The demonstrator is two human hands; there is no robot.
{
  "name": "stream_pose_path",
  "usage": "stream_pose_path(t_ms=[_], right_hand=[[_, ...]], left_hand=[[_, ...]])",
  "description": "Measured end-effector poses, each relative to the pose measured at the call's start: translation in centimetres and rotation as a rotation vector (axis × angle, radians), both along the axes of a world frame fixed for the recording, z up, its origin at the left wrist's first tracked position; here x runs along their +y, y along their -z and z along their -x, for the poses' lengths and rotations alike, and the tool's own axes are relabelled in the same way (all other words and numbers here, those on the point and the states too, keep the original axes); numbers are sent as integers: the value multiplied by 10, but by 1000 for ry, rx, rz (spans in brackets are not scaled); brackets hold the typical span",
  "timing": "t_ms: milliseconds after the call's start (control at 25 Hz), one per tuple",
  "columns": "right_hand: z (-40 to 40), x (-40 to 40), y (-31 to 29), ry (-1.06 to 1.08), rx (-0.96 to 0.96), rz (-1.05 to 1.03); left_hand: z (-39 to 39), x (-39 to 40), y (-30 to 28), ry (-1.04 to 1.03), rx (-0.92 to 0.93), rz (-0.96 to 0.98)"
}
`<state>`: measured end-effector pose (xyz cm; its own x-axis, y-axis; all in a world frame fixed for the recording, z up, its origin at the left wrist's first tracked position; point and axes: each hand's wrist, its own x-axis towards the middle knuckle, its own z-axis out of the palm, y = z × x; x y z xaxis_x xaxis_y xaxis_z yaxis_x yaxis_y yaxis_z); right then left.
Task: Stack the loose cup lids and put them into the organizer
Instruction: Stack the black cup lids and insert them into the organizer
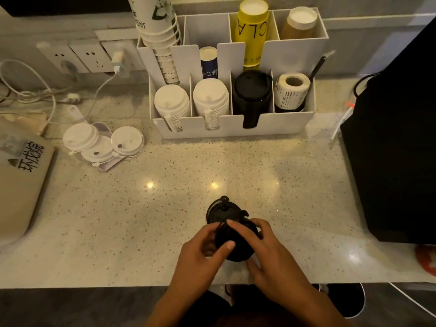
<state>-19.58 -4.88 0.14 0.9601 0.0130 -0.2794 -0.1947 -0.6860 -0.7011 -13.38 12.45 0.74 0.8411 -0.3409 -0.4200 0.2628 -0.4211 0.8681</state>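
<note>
Both of our forearms reached up from the bottom edge of the head view and met over the near part of the speckled counter [165,208]. Our left hand [203,253] came in from the lower left, fingers curled, its thumb laid across the top of a small stack of black lids [233,241]. Our right hand [266,251] came in from the lower right, its index finger hooked over the far rim of the same stack and the other fingers wrapped round the right side. So both hands were closed on the black lids, gripping them from opposite sides just above the counter. One black lid [223,210] stuck out past our fingertips on the far side, tilted, and whether it was seated in the stack we could not tell.

Farther back stood the white organizer [233,128]. Its front row held two stacks of white lids [171,100], a black lid stack [252,90] in the third slot, and a label roll [291,90] in the fourth. Paper cups [252,27] stood in the rear compartments.

To the left of the organizer, well apart from our hands, three loose white lids [101,142] lay overlapping on the counter.
</note>
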Motion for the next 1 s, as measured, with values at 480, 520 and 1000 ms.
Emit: stream_pose_path(t_ms=[480,520,1000], right_hand=[[-18,1,9,478,136,-296],[-22,1,12,482,142,-277],[-60,3,39,456,103,-69]], left_hand=[[-11,-2,9,-159,55,-1],[-14,-3,14,-156,23,-53],[-35,-18,57,-119,-114,-481]])
